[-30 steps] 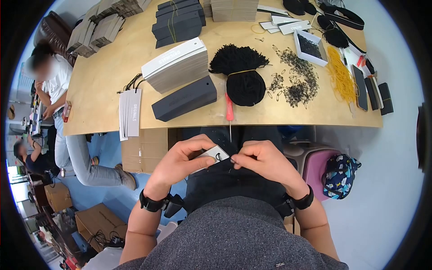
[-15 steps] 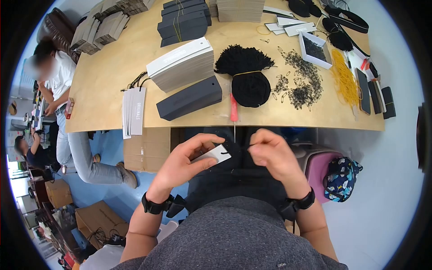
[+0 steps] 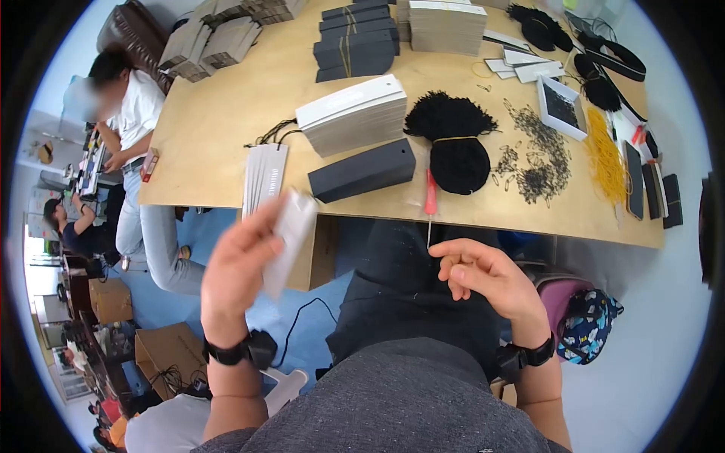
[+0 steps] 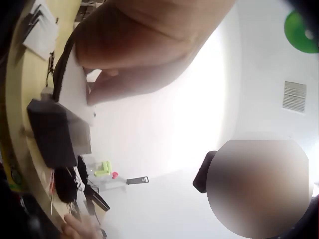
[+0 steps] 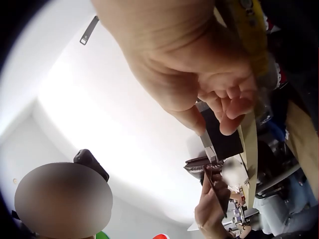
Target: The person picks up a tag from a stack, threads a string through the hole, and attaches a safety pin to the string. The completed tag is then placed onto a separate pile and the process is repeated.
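Note:
My left hand [image 3: 238, 275] grips a white hang tag [image 3: 293, 243] between thumb and fingers, raised at the front left table edge and blurred by motion. The tag [image 4: 75, 89] also shows edge-on in the left wrist view. Over my lap, the right hand [image 3: 487, 281] is empty, its fingers loosely bent. A thin metal shaft points from the table edge toward it, part of a red-handled tool [image 3: 430, 195]. Finished-looking white tags [image 3: 264, 175] with black cords lie near the left hand, overlapping the table's front edge.
On the table [image 3: 204, 166] stand a white tag stack [image 3: 355, 124] and a dark tag stack [image 3: 362, 170]. Right of them lie a black cord bundle [image 3: 459, 164], scattered safety pins [image 3: 544, 170], a white box [image 3: 563, 109] and yellow strands [image 3: 606, 162]. A seated person [image 3: 140, 106] is at the left.
My left hand has swung left and tipped the tag more upright, toward the corded tags. The right hand has parted from it, and its pinched fingers have loosened. The head view has shifted left.

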Motion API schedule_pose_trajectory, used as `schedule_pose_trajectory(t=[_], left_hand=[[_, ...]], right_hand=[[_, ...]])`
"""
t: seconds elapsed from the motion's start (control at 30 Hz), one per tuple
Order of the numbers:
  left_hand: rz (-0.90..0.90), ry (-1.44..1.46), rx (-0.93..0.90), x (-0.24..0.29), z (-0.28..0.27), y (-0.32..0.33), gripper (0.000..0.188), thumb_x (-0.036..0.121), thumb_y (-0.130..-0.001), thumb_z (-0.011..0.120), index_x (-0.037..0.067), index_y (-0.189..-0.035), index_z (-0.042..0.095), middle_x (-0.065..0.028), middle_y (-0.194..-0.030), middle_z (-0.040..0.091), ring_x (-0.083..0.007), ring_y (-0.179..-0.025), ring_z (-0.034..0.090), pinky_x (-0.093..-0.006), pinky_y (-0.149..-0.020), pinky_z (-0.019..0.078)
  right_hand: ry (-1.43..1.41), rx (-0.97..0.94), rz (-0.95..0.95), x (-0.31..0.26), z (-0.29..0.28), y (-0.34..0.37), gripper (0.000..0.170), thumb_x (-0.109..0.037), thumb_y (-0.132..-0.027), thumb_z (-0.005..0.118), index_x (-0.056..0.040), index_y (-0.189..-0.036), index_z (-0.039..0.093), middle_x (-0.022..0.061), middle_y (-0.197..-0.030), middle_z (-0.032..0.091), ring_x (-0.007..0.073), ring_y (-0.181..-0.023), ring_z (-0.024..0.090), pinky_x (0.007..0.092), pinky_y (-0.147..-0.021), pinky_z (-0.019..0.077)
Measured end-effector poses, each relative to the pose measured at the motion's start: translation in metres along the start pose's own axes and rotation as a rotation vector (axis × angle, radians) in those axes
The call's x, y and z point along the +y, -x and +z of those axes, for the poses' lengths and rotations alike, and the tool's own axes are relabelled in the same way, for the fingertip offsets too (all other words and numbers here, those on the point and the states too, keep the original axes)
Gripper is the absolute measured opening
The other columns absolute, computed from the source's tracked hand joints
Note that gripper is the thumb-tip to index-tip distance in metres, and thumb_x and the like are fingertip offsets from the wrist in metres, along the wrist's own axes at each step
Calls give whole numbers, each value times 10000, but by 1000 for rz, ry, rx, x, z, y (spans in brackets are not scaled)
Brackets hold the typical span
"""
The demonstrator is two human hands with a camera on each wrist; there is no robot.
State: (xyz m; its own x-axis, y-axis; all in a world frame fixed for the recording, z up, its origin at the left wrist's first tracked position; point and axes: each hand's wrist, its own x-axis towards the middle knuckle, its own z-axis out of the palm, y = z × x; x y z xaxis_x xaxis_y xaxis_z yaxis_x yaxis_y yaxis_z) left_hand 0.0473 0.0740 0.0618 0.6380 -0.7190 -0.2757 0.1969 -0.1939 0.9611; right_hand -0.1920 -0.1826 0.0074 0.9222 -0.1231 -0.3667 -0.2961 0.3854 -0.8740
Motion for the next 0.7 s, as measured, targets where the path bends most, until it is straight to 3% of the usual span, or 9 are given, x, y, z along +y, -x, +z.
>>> schedule_pose_trajectory(t=[0.07, 0.2, 0.27, 0.33, 0.4, 0.47, 0.6, 0.67, 0.7], left_hand=[[170, 85, 131, 6, -14, -33, 603, -72, -913, 510, 26, -1500, 410, -136, -1313, 562, -161, -1101, 572, -300, -1016, 423], [373, -4, 265, 34, -17, -70, 635, -66, -898, 549, 21, -1504, 381, -132, -1319, 552, -177, -1147, 567, -292, -996, 453], [388, -236, 298, 28, -22, -84, 602, -70, -903, 533, 53, -1481, 416, -126, -1262, 559, -164, -1079, 573, -285, -959, 469], [333, -470, 366, 4, -25, -95, 512, -109, -868, 534, 43, -1357, 541, -111, -1164, 574, -165, -944, 593, -282, -819, 494], [321, -840, 447, -16, -21, -96, 474, -110, -822, 554, 18, -1276, 603, -148, -1157, 561, -232, -972, 596, -318, -822, 494], [373, -946, 485, -39, -29, -103, 467, -107, -809, 559, 5, -1260, 612, -171, -1164, 550, -277, -1004, 584, -340, -850, 490], [507, -1130, 599, -55, -53, -116, 465, -103, -803, 562, -13, -1256, 611, -209, -1199, 522, -370, -1114, 531, -389, -943, 457], [454, -1118, 600, -51, -53, -114, 439, -90, -816, 575, -12, -1246, 617, -200, -1207, 521, -372, -1135, 517, -405, -991, 427], [552, -1121, 659, -49, -49, -108, 419, -83, -825, 580, -10, -1235, 623, -194, -1202, 523, -366, -1137, 513, -410, -996, 422]], right_hand=[[40, -36, -25, -2, 3, -1, 347, -249, -993, 616, -38, -1268, 620, 23, -947, 650, 66, -767, 576, 208, -685, 459], [28, -29, -15, -3, 10, 4, 305, -191, -989, 627, -17, -1240, 623, 16, -942, 644, 68, -796, 581, 225, -711, 482], [24, -27, -25, -1, 10, 8, 286, -160, -990, 624, -8, -1232, 621, 15, -940, 643, 66, -801, 578, 227, -729, 489], [13, -30, -44, 3, 8, 10, 279, -161, -992, 622, -3, -1222, 621, 18, -944, 649, 62, -803, 574, 216, -733, 483], [27, -13, -43, 3, 6, 10, 267, -155, -989, 626, -1, -1207, 627, 18, -937, 647, 60, -797, 573, 217, -722, 482], [45, 7, -28, 2, 5, 10, 255, -149, -986, 629, 1, -1192, 633, 18, -930, 645, 58, -790, 571, 217, -710, 481], [257, 184, -168, -7, 6, -2, 171, -99, -946, 661, -14, -1094, 675, 22, -874, 622, 69, -709, 575, 234, -634, 472], [701, 496, -564, -12, 6, -14, 144, -54, -902, 689, -26, -1043, 678, 50, -849, 599, 116, -667, 588, 252, -615, 470], [747, 593, -620, -12, 5, -20, 141, -29, -868, 708, -35, -1005, 674, 73, -850, 576, 171, -652, 601, 283, -597, 476]])
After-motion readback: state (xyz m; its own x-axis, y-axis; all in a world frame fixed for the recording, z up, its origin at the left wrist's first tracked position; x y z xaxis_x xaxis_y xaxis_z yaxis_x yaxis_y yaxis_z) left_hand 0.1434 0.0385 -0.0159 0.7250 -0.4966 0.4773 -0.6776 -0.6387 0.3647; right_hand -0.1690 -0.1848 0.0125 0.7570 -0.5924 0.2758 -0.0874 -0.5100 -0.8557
